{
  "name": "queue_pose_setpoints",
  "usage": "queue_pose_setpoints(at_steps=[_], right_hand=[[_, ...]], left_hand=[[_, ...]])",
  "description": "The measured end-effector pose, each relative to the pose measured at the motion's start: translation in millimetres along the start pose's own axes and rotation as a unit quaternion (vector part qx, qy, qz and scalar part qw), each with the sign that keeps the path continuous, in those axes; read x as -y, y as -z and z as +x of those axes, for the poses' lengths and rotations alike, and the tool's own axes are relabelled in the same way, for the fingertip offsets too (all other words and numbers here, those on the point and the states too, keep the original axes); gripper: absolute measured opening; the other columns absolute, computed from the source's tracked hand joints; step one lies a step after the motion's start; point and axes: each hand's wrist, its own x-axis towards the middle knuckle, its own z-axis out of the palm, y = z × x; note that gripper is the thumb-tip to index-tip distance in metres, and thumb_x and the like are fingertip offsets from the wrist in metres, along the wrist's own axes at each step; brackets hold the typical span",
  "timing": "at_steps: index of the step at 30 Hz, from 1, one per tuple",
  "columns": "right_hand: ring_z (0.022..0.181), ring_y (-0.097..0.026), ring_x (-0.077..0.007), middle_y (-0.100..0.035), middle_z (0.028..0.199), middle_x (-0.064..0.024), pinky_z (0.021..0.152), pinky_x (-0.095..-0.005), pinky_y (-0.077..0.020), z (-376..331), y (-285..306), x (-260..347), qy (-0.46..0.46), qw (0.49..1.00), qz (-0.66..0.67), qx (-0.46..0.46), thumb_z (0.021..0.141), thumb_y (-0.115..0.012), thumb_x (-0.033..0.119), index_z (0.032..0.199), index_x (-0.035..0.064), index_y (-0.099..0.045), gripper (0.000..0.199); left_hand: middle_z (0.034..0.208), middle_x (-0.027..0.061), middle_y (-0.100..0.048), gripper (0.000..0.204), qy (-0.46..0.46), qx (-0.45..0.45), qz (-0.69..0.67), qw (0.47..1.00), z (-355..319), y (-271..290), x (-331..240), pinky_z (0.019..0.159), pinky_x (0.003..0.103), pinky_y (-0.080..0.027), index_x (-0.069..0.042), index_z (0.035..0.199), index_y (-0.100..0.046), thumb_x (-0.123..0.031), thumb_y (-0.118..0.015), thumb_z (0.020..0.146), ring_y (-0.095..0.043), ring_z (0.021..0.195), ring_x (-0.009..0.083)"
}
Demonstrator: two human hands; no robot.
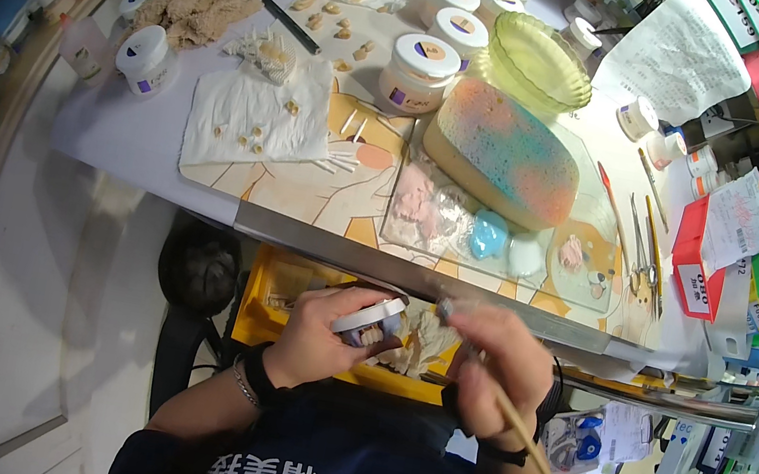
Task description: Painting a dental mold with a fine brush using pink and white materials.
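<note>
In front of my body, below the table's front edge, my left hand (320,330) is closed round a dental model (369,317). The model has a flat white base tilted upward and a row of pale teeth beneath it. To its right, my right hand (501,365) is curled round a thin tool with a wooden handle (527,436), which slants down to the right. Motion blurs the fingers of this hand, and the tool's working end cannot be made out clearly. A gap separates the two hands.
Under the hands, a yellow drawer (257,312) holds crumpled tissue (427,339). On the table sit a large sponge (507,148), a glass slab (583,291) with pink and blue material, a greenish bowl (542,63), several lidded jars (418,76) and a white cloth (253,118) with small tooth pieces.
</note>
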Motion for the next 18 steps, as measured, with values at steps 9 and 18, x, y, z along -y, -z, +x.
queue_pose_setpoints(at_steps=[9, 18], right_hand=[[0.058, -0.057, -0.0123, -0.062, 0.087, -0.0133, 0.055, -0.0228, -0.0466, -5, -2, -5, -0.006, 0.997, 0.018, -0.070, 0.068, -0.057, -0.003, 0.091, -0.0018, -0.061, 0.023], [0.052, -0.053, -0.0095, -0.056, 0.067, -0.0069, 0.050, -0.0219, -0.0415, 30, -13, -23, -0.120, 0.979, -0.040, -0.162, 0.080, -0.062, 0.002, 0.088, -0.0015, -0.061, 0.009]], left_hand=[[0.093, 0.0121, -0.068, 0.043, -0.033, 0.001, 0.037, 0.999, 1, -12, 0, 0.069, 0.029, -0.053, -0.003, 0.106, -0.064, -0.014, -0.081, 0.067, -0.068, 0.079, 0.0225], [0.095, 0.0122, -0.067, 0.045, -0.001, -0.006, 0.059, 0.998, -2, -7, -6, 0.076, 0.030, -0.051, 0.000, 0.104, -0.064, -0.013, -0.083, 0.066, -0.066, 0.085, 0.0205]])
